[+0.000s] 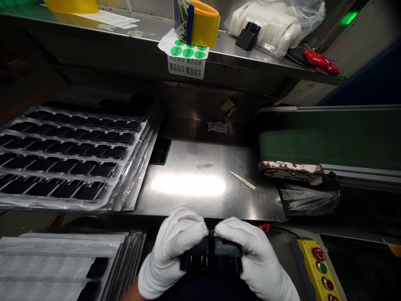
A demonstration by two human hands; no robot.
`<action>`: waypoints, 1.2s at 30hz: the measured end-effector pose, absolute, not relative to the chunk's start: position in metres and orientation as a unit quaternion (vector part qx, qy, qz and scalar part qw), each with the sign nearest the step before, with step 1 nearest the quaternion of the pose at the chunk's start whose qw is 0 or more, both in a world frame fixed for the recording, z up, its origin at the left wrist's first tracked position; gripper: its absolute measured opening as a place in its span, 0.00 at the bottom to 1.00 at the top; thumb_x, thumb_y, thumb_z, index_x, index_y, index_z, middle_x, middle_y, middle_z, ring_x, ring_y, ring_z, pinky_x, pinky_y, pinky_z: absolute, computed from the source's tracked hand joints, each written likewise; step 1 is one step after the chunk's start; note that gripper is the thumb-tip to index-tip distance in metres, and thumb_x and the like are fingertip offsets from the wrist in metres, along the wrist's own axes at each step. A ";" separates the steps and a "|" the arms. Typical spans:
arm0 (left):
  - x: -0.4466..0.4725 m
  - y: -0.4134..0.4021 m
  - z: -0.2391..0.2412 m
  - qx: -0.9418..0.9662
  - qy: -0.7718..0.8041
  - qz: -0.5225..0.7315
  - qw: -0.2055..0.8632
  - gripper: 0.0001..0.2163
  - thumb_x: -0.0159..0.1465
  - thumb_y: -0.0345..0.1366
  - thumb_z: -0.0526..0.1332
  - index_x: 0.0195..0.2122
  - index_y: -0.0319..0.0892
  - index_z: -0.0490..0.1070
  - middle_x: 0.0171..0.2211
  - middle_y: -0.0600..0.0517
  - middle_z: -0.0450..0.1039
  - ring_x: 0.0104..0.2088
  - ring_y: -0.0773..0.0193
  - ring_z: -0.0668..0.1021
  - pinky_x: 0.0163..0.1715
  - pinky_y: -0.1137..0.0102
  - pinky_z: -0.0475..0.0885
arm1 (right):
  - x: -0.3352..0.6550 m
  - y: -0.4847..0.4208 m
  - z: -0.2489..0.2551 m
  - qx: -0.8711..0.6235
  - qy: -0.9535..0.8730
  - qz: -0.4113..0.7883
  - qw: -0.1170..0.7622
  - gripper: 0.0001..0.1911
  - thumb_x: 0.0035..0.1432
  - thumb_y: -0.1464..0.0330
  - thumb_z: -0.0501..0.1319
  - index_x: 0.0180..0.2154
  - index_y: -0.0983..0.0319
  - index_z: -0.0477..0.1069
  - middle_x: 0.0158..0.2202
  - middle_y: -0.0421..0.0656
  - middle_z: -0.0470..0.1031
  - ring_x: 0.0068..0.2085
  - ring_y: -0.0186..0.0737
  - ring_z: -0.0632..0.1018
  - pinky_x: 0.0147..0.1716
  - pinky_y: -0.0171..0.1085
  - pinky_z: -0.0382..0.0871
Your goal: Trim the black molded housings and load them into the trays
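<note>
Black parts (228, 249), seemingly two side by side, are at the bottom centre of the frame, just below the near edge of the metal surface (194, 156). The person's hands, both in white gloves, are curled around them: the left hand (175, 251) grips the one at left, the right hand (258, 255) the one at right, thumbs near each other. From here I can't make out whether the parts touch. On the surface, a slim knife (242, 180) lies slantwise right of centre, and a dark phone-like slab (161, 151) rests beside a stacked tray (123, 177) of black pieces at left. Another tray (46, 267), at lower left, shows two dark pieces near its right side. A green belt (338, 142) fills the right, above a yellow button box (316, 267) at lower right.
</note>
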State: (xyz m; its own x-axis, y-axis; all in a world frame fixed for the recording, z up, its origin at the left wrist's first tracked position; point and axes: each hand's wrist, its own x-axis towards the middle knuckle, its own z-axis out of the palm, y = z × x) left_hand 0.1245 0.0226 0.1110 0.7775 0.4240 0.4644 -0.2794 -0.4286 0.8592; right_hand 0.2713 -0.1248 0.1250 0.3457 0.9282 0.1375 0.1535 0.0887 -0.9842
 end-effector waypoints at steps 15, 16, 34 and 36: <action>0.128 0.007 0.090 0.357 0.135 0.252 0.889 0.21 0.43 0.35 0.77 0.38 0.50 0.75 0.26 0.57 0.75 0.28 0.67 0.75 0.33 0.70 0.71 | 0.268 -0.110 0.132 -0.506 -0.107 0.586 0.624 0.29 0.28 0.67 0.79 0.37 0.57 0.73 0.26 0.36 0.76 0.27 0.36 0.76 0.28 0.33 0.68; 0.126 0.013 0.095 0.410 0.183 0.212 0.868 0.21 0.41 0.32 0.78 0.37 0.48 0.77 0.29 0.55 0.77 0.30 0.65 0.77 0.34 0.69 0.72 | 0.273 -0.109 0.134 -0.576 -0.127 0.552 0.589 0.27 0.29 0.70 0.78 0.36 0.57 0.75 0.28 0.36 0.76 0.29 0.37 0.76 0.29 0.34 0.69; 0.135 0.035 0.121 0.677 0.267 0.113 0.677 0.07 0.52 0.31 0.71 0.33 0.44 0.80 0.25 0.55 0.70 0.27 0.65 0.73 0.31 0.71 0.72 | 0.288 -0.104 0.120 -0.729 -0.375 0.373 0.435 0.15 0.45 0.69 0.71 0.38 0.53 0.79 0.26 0.36 0.68 0.29 0.34 0.69 0.31 0.35 0.64; 0.135 0.038 0.117 0.636 0.316 0.081 0.699 0.12 0.50 0.31 0.72 0.37 0.44 0.79 0.30 0.54 0.75 0.32 0.63 0.77 0.36 0.70 0.74 | 0.294 -0.107 0.102 -0.699 -0.312 0.429 0.480 0.18 0.42 0.70 0.73 0.39 0.55 0.78 0.30 0.36 0.72 0.32 0.36 0.73 0.34 0.35 0.66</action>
